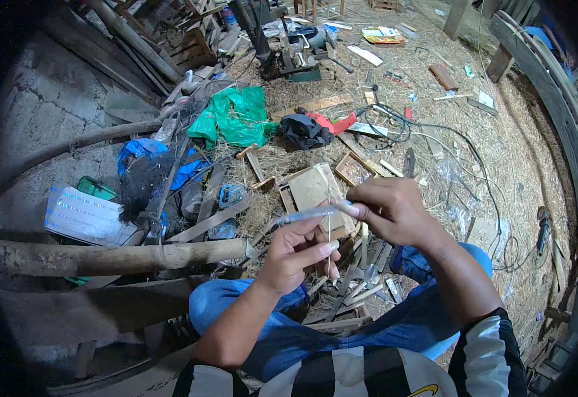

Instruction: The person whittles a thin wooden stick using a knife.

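In the head view, my left hand (299,255) pinches a thin pale stick (329,228) between thumb and fingers, and the stick stands nearly upright. My right hand (398,210) is closed around one end of a long, narrow grey blade-like strip (305,214). This strip points to the left and crosses the stick just above my left thumb. Motion blur hides its exact kind and whether it touches the stick. Below both hands, wood scraps (362,291) lie between my legs, and a small wooden box (312,195) sits just beyond them.
A bamboo pole (117,258) runs along my left. Farther out lie a green plastic sheet (233,119), a black bag (304,131) and a red tool (334,124). Black cable (484,169) loops across the straw-strewn floor, near an angle grinder-like tool (542,228) at right.
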{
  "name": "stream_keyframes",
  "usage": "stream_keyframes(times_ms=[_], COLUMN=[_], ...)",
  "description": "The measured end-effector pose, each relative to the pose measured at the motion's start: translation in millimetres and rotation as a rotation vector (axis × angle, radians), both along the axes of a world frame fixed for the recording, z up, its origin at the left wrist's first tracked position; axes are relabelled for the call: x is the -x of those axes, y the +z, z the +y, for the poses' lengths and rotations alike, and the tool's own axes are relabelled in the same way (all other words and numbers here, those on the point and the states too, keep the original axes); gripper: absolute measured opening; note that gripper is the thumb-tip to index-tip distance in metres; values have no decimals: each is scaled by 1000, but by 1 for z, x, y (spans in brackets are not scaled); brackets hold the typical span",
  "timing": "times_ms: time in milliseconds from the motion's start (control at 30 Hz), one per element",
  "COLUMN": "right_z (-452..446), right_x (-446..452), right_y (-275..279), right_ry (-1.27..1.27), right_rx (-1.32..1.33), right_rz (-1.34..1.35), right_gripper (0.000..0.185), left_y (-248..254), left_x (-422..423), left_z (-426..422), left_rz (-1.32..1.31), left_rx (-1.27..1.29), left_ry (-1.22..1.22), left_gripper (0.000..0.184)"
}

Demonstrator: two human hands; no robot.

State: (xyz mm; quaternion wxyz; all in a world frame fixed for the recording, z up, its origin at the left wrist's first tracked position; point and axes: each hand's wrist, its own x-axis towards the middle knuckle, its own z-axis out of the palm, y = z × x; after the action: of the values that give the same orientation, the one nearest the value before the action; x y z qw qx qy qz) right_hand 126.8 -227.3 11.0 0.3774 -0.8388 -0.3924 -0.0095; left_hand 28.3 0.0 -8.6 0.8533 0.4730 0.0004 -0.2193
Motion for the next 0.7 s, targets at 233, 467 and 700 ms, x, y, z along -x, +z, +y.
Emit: stream_keyframes(times_ms=[233, 467, 700], right_z=[-6, 4, -4], right_x=[-11, -1, -13], right_y=[0, -7, -5], right_ry=[-135, -59, -187], right_rx=[1, -12, 6], right_rz=[32, -38, -60], right_gripper=[25, 28, 24], left_y=[1, -10, -2], left_x=[0, 5, 0], left_z=[-4, -7, -5], left_rz=[1, -8, 2], left_rx=[-23, -57, -94], left_ry=[22, 66, 76], left_gripper=[68, 68, 69])
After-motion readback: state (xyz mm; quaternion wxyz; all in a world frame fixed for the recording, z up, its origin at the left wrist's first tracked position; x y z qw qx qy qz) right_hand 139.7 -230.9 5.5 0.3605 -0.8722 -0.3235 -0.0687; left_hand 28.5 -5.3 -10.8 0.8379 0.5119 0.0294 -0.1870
